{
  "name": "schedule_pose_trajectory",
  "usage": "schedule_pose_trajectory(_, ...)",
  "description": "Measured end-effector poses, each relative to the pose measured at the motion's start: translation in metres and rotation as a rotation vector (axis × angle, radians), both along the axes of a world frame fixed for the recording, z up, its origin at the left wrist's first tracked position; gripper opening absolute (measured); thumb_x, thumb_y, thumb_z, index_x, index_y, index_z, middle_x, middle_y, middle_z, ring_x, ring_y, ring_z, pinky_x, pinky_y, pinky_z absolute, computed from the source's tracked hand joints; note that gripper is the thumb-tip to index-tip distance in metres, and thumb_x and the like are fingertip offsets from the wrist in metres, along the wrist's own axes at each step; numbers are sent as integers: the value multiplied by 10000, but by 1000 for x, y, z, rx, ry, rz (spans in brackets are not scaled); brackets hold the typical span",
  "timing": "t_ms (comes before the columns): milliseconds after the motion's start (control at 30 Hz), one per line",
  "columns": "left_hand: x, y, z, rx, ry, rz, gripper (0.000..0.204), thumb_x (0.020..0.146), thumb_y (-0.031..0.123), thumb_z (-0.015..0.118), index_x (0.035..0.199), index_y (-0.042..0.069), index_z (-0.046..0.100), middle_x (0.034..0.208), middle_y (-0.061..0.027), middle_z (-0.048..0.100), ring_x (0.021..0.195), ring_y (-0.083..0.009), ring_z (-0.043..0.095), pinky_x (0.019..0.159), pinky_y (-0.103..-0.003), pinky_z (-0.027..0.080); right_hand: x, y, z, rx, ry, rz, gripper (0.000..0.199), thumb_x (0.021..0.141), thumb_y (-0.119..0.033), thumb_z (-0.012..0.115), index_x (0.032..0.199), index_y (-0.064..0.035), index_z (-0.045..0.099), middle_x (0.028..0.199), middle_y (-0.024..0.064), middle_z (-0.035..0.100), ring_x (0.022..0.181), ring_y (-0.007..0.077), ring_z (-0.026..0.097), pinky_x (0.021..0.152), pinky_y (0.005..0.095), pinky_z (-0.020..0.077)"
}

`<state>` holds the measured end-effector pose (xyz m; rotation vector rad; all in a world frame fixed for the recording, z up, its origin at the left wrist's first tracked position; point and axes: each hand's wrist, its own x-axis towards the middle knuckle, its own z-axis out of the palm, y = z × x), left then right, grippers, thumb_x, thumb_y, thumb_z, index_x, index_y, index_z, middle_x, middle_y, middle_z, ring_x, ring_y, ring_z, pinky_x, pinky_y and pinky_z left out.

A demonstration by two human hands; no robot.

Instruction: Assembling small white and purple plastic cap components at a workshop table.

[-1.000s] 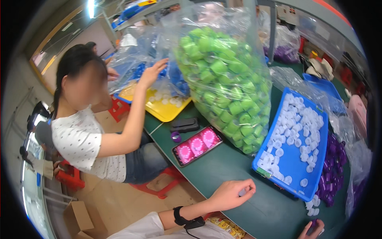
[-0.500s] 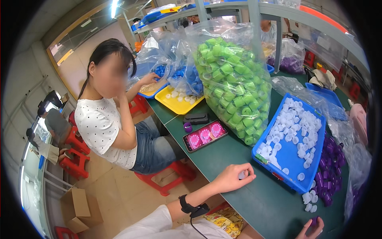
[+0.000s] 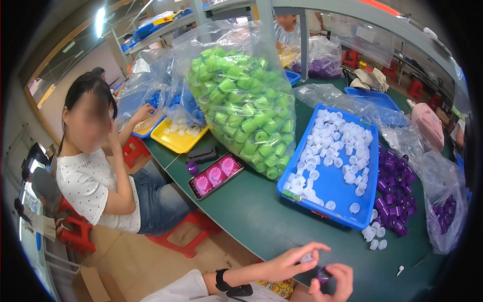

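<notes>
Low in the view my left hand [image 3: 291,260] pinches a small white cap [image 3: 306,258] over the green table [image 3: 261,221]. Just right of it, my right hand [image 3: 334,283] grips a small purple cap [image 3: 323,275], and the two hands almost touch. A black watch sits on my left wrist. A blue tray [image 3: 329,183] of several white caps lies beyond my hands, with loose purple caps [image 3: 395,189] piled at its right.
A big clear bag of green caps [image 3: 241,108] stands mid-table. A phone with a pink screen [image 3: 215,176] lies by it. A seated person [image 3: 98,171] at the left reaches into a yellow tray [image 3: 176,141]. Clear bags [image 3: 445,201] lie at the right.
My left hand has drawn back from the table toward me with a white cap. My right hand has come up beside it holding a purple cap. The view has swung right.
</notes>
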<state>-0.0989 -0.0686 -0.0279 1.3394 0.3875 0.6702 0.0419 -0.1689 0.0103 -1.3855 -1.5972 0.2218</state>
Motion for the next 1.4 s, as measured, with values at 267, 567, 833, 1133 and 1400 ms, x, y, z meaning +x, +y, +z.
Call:
schedule_pose_trajectory(267, -1, -4, -4, -90, 156, 53, 132, 881, 158, 592, 977, 67, 582, 812, -10, 581, 741, -106, 556, 655, -235, 442, 5, 11, -8, -185, 188, 109, 353, 687, -13, 690, 1025, -18, 591, 975, 154, 581, 805, 251, 600, 703, 303, 493)
schedule_pose_trajectory(567, 0, -3, 4, -195, 110, 64, 106, 890, 175, 592, 936, 83, 572, 768, 37, 523, 703, -46, 475, 618, -194, 399, -2, 4, -20, -164, 208, 55, 392, 703, -15, 696, 1069, -9, 555, 942, 142, 562, 772, 239, 580, 684, 309, 487)
schedule_pose_trajectory(833, 9, 3, 5, -133, 236, 146, 109, 874, 175, 606, 905, 73, 584, 735, 48, 529, 680, -38, 463, 597, -194, 389, 8, 16, -17, -88, 158, 12, 365, 693, -24, 690, 1024, -5, 537, 955, 183, 562, 800, 336, 574, 707, 366, 483)
schedule_pose_trajectory(1133, 3, 0, 9, 135, 334, 82, 119, 841, 160, 644, 828, 51, 601, 703, 17, 554, 673, -51, 485, 609, -209, 412, 4, 13, -13, -203, 135, -22, 190, 732, -30, 655, 888, -7, 549, 823, 168, 552, 731, 344, 540, 658, 389, 451)
schedule_pose_trajectory(1400, -1, -1, 9, 122, 327, 96, 137, 825, 157, 654, 843, 34, 599, 717, -19, 577, 696, -85, 519, 642, -242, 441, -3, 11, -16, -153, 143, -25, 142, 736, -31, 661, 838, -15, 564, 792, 153, 562, 688, 324, 550, 605, 367, 453)
